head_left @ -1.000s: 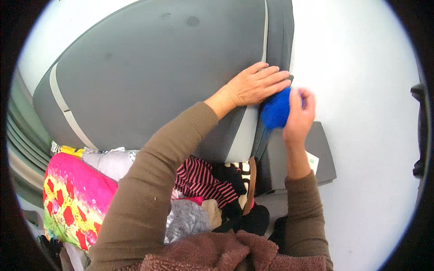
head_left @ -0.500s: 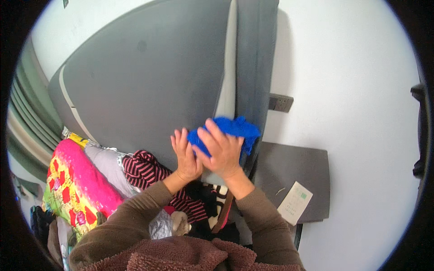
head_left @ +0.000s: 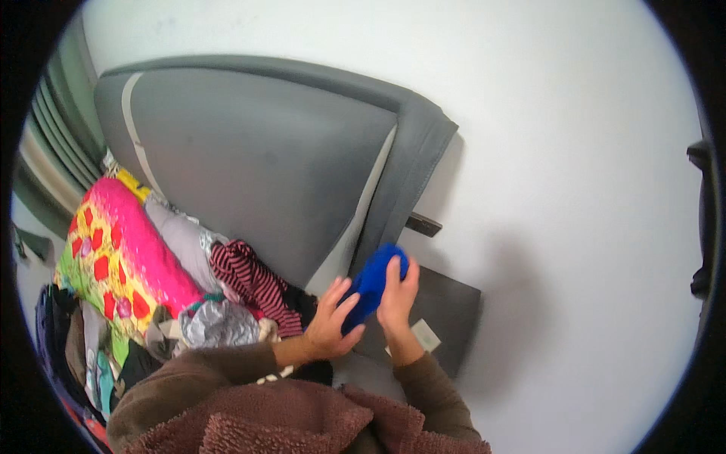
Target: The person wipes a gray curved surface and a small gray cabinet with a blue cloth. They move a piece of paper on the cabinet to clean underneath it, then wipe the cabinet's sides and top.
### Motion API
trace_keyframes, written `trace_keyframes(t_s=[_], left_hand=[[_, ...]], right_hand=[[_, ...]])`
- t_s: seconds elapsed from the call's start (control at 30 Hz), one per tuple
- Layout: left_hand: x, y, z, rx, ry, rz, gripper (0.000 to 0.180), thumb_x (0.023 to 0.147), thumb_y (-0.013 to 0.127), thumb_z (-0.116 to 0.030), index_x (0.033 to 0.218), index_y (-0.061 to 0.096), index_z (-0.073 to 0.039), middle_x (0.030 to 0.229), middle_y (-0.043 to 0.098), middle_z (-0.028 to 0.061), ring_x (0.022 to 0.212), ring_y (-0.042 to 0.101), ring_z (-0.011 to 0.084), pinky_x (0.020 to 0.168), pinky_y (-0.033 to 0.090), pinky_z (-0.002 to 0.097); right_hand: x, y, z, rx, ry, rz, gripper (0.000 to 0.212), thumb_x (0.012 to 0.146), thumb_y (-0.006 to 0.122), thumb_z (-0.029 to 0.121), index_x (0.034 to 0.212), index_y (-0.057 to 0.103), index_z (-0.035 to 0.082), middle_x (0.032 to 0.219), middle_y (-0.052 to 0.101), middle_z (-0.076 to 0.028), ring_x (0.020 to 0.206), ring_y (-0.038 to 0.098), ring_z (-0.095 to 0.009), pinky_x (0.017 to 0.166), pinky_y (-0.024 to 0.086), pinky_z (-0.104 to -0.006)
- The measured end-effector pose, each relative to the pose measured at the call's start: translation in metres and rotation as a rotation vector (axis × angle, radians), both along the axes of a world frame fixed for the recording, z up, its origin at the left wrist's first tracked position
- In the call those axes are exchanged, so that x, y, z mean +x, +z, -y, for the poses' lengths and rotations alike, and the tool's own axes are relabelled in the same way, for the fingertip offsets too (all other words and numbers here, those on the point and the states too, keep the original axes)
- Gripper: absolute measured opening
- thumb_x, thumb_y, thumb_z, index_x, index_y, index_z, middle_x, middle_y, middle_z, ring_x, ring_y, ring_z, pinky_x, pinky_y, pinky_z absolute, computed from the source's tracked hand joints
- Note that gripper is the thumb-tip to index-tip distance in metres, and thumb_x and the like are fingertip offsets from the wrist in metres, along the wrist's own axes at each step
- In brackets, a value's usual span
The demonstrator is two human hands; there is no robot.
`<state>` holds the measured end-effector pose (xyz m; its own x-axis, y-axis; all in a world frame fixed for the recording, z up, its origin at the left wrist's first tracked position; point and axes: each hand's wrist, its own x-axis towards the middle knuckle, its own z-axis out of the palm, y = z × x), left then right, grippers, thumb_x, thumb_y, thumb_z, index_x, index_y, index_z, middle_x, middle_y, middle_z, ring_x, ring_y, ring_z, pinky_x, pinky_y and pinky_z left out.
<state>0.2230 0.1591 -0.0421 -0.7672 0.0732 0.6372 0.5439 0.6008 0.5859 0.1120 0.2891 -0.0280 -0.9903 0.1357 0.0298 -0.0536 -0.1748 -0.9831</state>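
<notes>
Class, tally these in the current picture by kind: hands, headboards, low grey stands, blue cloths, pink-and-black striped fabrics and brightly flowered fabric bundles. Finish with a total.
Hands (left hand, right hand): 2
Padded grey headboard: 1
Flat-topped grey stand: 1
Crumpled blue cloth: 1
Pink-and-black striped fabric: 1
Brightly flowered fabric bundle: 1
Total: 7

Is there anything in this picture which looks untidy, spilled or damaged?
Yes, untidy: the striped cloth and silvery cloth lie crumpled in a jumbled heap beside the floral bedding, by the grey headboard, rather than folded. I see no spill, and no clear damage to the blue cloth.
</notes>
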Motion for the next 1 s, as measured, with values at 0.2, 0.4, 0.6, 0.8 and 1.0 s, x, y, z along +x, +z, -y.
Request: trace_keyframes(t_s=[0.2, 0.4, 0.6, 0.8, 1.0], left_hand=[[-0.088, 0.116, 0.011, 0.042, 0.111, -0.353, 0.072, 0.079, 0.080, -0.020, 0.146, 0.053, -0.013, 0.157, 0.038, 0.0176, 0.147, 0.030, 0.0507, 0.117, 0.027, 0.0651], [-0.160, 0.165, 0.036, -0.053, 0.490, -0.257, 0.086, 0.073, 0.080, -0.019, 0.149, 0.043, -0.004, 0.150, 0.042, 0.0185, 0.141, 0.037, 0.0407, 0.115, 0.026, 0.0567], [-0.190, 0.191, 0.017, -0.124, 0.572, -0.320, 0.089, 0.078, 0.081, -0.046, 0.149, 0.044, -0.005, 0.137, 0.051, 0.0163, 0.127, 0.047, 0.0351, 0.106, 0.033, 0.0495], [-0.183, 0.199, 0.046, -0.297, 0.418, -0.277, 0.093, 0.076, 0.083, -0.049, 0.151, 0.043, -0.010, 0.133, 0.053, 0.0175, 0.117, 0.054, 0.0361, 0.097, 0.046, 0.0465], [-0.058, 0.149, 0.070, -0.138, -0.068, 0.433, 0.111, 0.071, 0.083, -0.064, 0.159, 0.032, -0.018, 0.133, 0.053, 0.0203, 0.117, 0.058, 0.0368, 0.095, 0.051, 0.0471]], right_hand=[[-0.030, 0.172, 0.034, -0.162, 0.194, -0.157, 0.050, 0.108, 0.053, 0.036, 0.144, 0.044, 0.002, 0.134, 0.056, -0.016, 0.119, 0.055, -0.023, 0.102, 0.046, -0.0373], [-0.101, 0.221, 0.025, 0.577, 0.478, -0.466, 0.051, 0.106, 0.056, 0.024, 0.149, 0.044, -0.001, 0.138, 0.056, -0.018, 0.120, 0.058, -0.024, 0.101, 0.049, -0.0384], [-0.145, 0.245, 0.021, 0.563, 0.441, -0.297, 0.046, 0.102, 0.064, 0.021, 0.136, 0.055, -0.009, 0.121, 0.068, -0.015, 0.104, 0.064, -0.017, 0.088, 0.053, -0.0291], [-0.146, 0.227, 0.015, 0.318, 0.485, -0.277, 0.049, 0.098, 0.072, 0.024, 0.132, 0.054, -0.007, 0.122, 0.066, -0.014, 0.105, 0.063, -0.018, 0.091, 0.052, -0.0298], [-0.090, 0.202, -0.031, 0.587, 0.981, -0.171, 0.045, 0.088, 0.080, 0.023, 0.126, 0.063, 0.005, 0.115, 0.068, -0.009, 0.104, 0.063, -0.017, 0.089, 0.054, -0.0323]])
